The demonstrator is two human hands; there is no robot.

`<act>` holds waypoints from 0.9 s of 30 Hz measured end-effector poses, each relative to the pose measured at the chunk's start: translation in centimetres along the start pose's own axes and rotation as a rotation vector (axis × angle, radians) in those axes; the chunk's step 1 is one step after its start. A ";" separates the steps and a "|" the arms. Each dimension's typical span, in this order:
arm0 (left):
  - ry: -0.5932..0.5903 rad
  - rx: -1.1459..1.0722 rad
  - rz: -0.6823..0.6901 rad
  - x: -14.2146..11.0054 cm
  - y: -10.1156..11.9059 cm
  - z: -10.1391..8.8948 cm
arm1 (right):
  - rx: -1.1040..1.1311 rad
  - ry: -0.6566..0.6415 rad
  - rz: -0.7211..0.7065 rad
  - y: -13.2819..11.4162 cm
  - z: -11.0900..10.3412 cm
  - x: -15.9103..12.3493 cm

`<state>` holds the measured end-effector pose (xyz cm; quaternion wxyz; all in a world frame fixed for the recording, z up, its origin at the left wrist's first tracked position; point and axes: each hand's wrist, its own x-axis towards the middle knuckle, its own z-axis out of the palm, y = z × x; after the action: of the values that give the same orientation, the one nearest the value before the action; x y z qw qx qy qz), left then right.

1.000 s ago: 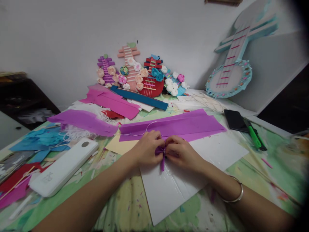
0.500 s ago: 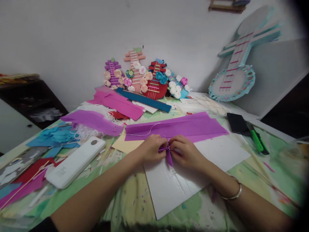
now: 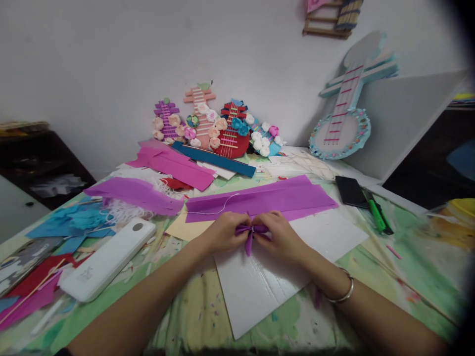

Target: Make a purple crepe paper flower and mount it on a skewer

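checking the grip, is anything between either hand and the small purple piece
Nothing visible does: the left hand and right hand both hold the small purple piece directly, above the white board. The large purple sheet lies beyond them, not between. What the hands cover can't be told.

Camera, head-worn, single view. Station: above the near edge of the bench (image 3: 193, 316), on the wearer's side. Facing: forward and down, across the bench to its far edge and the wall (image 3: 111, 69) behind. Range: close on the left hand (image 3: 229, 232) and right hand (image 3: 280, 236), near mid-frame; toy instruments (image 3: 237, 143) at the far edge lie farther off. Field: wide, including both forearms (image 3: 159, 287) and a cabinet (image 3: 37, 148) beyond the left edge. Right border: dark, blurred.
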<state>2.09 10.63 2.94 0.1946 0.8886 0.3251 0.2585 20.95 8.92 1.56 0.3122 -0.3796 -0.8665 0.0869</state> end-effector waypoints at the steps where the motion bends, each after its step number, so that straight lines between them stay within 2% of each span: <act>1: 0.000 0.006 -0.001 0.0 0.1 0.0 | -0.010 -0.004 -0.003 -0.1 0.0 0.0; 9: 0.020 -0.110 -0.062 -0.2 0.0 0.0 | -0.046 -0.038 -0.030 -0.4 -0.2 0.0; 13: -0.046 -0.162 -0.092 0.1 -0.2 0.3 | -0.021 -0.053 -0.033 -0.2 -0.1 -0.1; 16: -0.079 0.010 -0.064 -0.2 0.7 0.3 | -0.012 -0.085 -0.015 -0.2 -0.2 -0.1; 18: -0.011 0.203 -0.050 -1.3 1.7 -0.3 | -0.006 -0.082 -0.004 -0.2 -0.2 -0.1; 20: 0.100 0.350 -0.068 -3.5 2.6 -1.7 | 0.008 -0.081 0.001 -0.3 -0.3 0.0; 22: 0.285 0.477 -0.184 -6.9 2.9 -4.0 | 0.025 -0.089 0.010 -0.3 -0.3 -0.1; 24: 0.470 0.620 -0.366 -11.0 2.3 -7.1 | 0.034 -0.102 0.019 -0.3 -0.2 -0.1; 25: 0.549 0.714 -0.500 -13.2 1.6 -8.8 | 0.033 -0.106 0.023 -0.3 -0.1 -0.1; 27: 0.604 0.898 -0.780 -17.6 -0.5 -12.6 | 0.028 -0.113 0.026 -0.2 0.0 -0.1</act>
<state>-17.03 1.34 6.74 -0.2147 0.5894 0.7389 0.2462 20.82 8.71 1.60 0.2671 -0.3809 -0.8764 0.1245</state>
